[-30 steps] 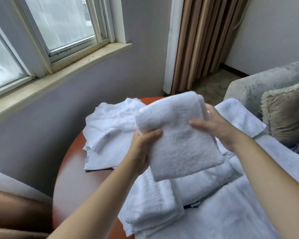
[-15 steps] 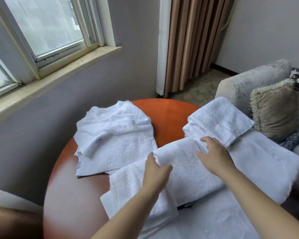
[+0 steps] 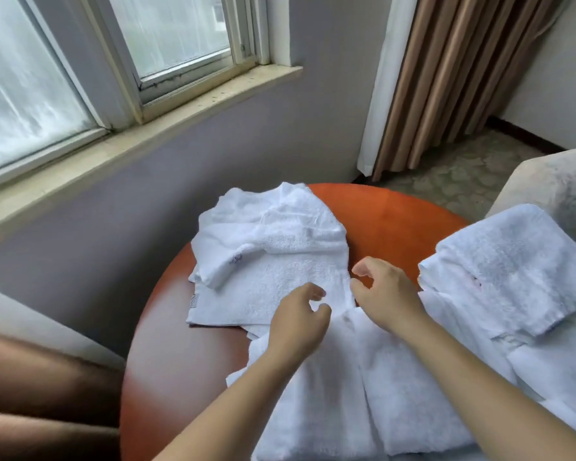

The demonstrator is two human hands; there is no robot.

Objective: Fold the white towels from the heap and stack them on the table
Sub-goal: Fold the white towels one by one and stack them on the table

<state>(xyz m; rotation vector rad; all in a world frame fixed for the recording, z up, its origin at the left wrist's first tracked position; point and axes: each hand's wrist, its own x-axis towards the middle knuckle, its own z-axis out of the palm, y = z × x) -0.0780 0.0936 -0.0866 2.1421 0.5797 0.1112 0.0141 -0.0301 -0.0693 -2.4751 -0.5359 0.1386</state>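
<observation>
- White terry towels cover much of the round orange-red table point(image 3: 389, 214): a rumpled heap point(image 3: 270, 247) on its far left, a folded stack point(image 3: 396, 394) at the near edge.
- Left hand point(image 3: 296, 321) and right hand point(image 3: 383, 291) hover side by side where heap meets stack, fingers loosely curled, gripping nothing.
- Two hands, one heap, one separate folded towel point(image 3: 512, 261) at the right; the stack's layers cannot be counted.

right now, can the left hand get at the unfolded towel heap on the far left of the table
Probably yes. The left hand is at the near edge of the heap, fingers loosely curled and holding nothing, with nothing between them. The right hand sits beside it, not across its path.
</observation>
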